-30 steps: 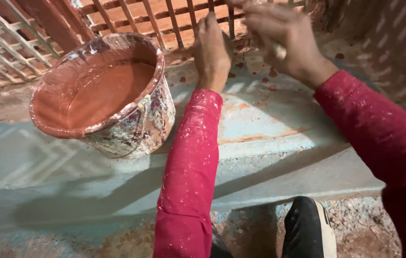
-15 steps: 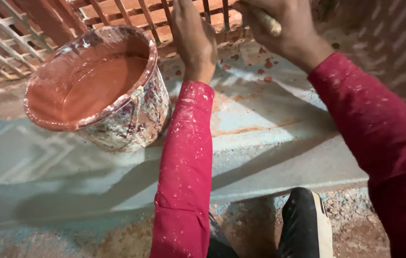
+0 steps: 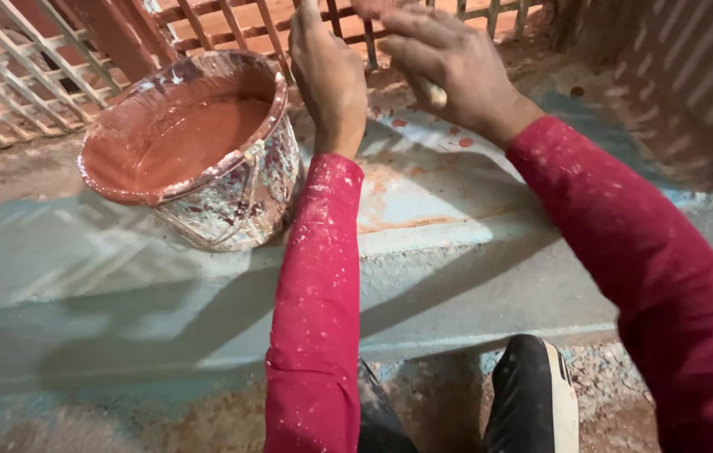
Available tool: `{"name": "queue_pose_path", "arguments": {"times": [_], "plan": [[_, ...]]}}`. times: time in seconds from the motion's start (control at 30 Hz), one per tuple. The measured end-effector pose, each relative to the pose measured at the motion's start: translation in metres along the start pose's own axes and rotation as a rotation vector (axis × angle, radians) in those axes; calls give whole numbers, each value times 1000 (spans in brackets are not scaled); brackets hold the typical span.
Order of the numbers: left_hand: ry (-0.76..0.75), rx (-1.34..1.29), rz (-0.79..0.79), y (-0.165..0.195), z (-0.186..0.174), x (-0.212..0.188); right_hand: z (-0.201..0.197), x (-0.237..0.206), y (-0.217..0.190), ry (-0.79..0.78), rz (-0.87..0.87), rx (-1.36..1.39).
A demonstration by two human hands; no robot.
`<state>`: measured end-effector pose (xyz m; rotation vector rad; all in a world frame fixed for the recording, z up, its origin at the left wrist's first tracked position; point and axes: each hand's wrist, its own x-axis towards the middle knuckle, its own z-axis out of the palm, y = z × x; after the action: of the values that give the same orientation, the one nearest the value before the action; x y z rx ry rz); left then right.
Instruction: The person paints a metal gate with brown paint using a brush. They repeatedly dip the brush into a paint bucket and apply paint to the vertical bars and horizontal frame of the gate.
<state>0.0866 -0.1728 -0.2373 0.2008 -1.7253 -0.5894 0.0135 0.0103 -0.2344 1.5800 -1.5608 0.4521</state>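
Nearest, a black shoe [image 3: 533, 394] is standing on speckled ground. Past it, a pale blue concrete ledge [image 3: 122, 294] is running from left to right, with red paint spots on it. On the ledge, to the left, a splashed bucket [image 3: 231, 201] is sitting, full of red-brown paint [image 3: 180, 143]. Two arms in red sleeves [image 3: 314, 319] are reaching far, up to a red-painted metal grille [image 3: 231, 21]. The left hand [image 3: 327, 75] is resting just right of the bucket, fingers pressed together and pointing up at the bars. The right hand [image 3: 449, 71] is curling its fingers around a pale handle [image 3: 434, 92]; what it belongs to is hidden.
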Motion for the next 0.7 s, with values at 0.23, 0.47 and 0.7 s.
{"name": "queue_pose_path", "arguments": {"times": [0.23, 0.47, 0.7], "plan": [[-47, 34, 39, -5, 10, -10, 0, -17, -19, -158, -4, 66], [-289, 125, -46, -6, 54, -1, -24, -28, 19, 180, 35, -60], [-289, 152, 5, 10, 69, -26, -31, -52, 10, -72, 80, 17]]}}
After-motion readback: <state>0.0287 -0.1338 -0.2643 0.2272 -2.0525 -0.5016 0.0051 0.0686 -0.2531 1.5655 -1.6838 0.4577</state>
